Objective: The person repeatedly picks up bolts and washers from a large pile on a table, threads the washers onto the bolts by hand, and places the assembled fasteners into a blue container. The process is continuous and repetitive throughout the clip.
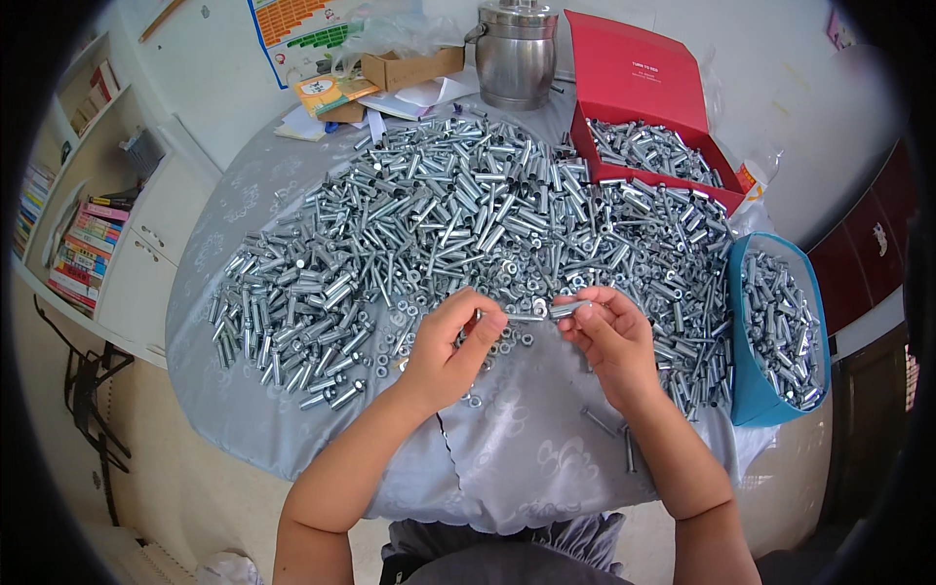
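Over the near middle of the table, my left hand [450, 343] pinches a thin silver bolt [526, 317] between thumb and fingers, its shank pointing right. My right hand [616, 341] grips a short metal sleeve [565, 310] by the fingertips. The bolt's tip and the sleeve's left end are close together; whether they touch I cannot tell. Behind and beneath my hands lie scattered hex nuts [527, 339]. A broad heap of metal sleeves and bolts [458, 200] spreads beyond them. Two loose bolts [630, 450] rest on the cloth beside my right forearm.
Sleeve-and-bolt pieces [283, 341] are piled at the left. On the right stand a blue fabric bin [746, 331] and, farther back, a red box [639, 68], both full of metal parts. A steel pot [517, 58] and a cardboard box [414, 66] occupy the far edge.
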The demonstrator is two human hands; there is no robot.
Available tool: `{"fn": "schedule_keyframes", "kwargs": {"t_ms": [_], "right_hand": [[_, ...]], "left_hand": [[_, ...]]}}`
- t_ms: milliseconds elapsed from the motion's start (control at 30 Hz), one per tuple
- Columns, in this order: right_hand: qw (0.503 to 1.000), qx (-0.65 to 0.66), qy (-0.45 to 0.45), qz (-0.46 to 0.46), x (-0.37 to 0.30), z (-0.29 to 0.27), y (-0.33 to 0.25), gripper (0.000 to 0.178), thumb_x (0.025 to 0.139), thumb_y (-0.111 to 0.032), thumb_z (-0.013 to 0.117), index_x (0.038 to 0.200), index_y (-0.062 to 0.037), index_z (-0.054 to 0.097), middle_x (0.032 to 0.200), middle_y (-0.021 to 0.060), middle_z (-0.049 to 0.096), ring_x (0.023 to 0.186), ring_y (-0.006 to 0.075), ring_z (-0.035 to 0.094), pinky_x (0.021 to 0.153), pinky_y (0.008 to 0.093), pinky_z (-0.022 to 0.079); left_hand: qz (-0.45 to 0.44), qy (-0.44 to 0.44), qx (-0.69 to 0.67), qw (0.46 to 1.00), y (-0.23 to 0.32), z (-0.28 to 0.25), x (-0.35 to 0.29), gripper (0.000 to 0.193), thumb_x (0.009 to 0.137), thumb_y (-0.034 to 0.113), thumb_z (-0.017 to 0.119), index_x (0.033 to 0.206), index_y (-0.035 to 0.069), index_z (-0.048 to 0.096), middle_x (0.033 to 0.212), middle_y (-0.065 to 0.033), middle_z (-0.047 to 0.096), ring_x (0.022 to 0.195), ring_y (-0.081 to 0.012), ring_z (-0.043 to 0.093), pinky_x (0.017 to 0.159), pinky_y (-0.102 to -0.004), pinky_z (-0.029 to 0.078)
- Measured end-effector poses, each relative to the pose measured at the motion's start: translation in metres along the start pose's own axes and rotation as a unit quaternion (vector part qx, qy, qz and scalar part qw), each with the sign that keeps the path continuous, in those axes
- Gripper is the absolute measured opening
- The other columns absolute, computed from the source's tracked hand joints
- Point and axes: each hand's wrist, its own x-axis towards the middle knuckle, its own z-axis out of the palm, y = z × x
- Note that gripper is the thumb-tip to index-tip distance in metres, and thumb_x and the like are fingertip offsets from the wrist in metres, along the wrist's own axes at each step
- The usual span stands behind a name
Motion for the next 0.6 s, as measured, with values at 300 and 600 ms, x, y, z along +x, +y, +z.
{"fn": "schedule_keyframes", "kwargs": {"t_ms": [300, 600], "right_hand": [[0.998, 0.046, -0.024, 0.021, -0.0038, 0.0039, 0.0013, 0.018, 0.087, -0.004, 0.052, 0.104, 0.0001, 0.048, 0.108, 0.0161, 0.058, 0.087, 0.0158, 0.059, 0.079, 0.0282, 0.048], [0.995, 0.069, -0.045, 0.051, -0.0062, 0.0068, 0.0001, 0.017, 0.087, -0.006, 0.054, 0.103, -0.0012, 0.050, 0.109, 0.0154, 0.058, 0.087, 0.0165, 0.060, 0.081, 0.0288, 0.048]], "left_hand": [[-0.046, 0.000, -0.049, 0.998, -0.0016, 0.0065, -0.0026, 0.021, 0.092, 0.023, 0.049, 0.083, 0.004, 0.051, 0.068, 0.0048, 0.041, 0.059, -0.0011, 0.033, 0.051, -0.0176, 0.026], [-0.037, -0.005, -0.001, 0.999, -0.0017, 0.0078, -0.0026, 0.027, 0.093, 0.028, 0.046, 0.079, 0.005, 0.048, 0.064, 0.0053, 0.039, 0.057, -0.0024, 0.032, 0.050, -0.0191, 0.026]]}}
